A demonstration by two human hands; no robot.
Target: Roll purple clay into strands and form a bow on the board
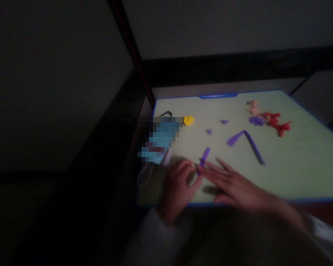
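Observation:
A thin purple clay strip lies slantwise on the pale board. At its near end my left hand is curled, thumb and forefinger bent round in a pinch at the strip. My right hand has its fingers stretched out, their tips resting on the strip's near part and partly hiding it. Beyond the hands lie two small purple clay bits, one nearer and one farther. To the right is a bent purple clay piece, with a long arm pointing toward me.
A yellow clay lump sits near a blurred-out blue object at the board's left. Red clay shapes, a purple flower-like piece and peach-coloured shapes lie at the far right. The board has a blue edge; the room is dim.

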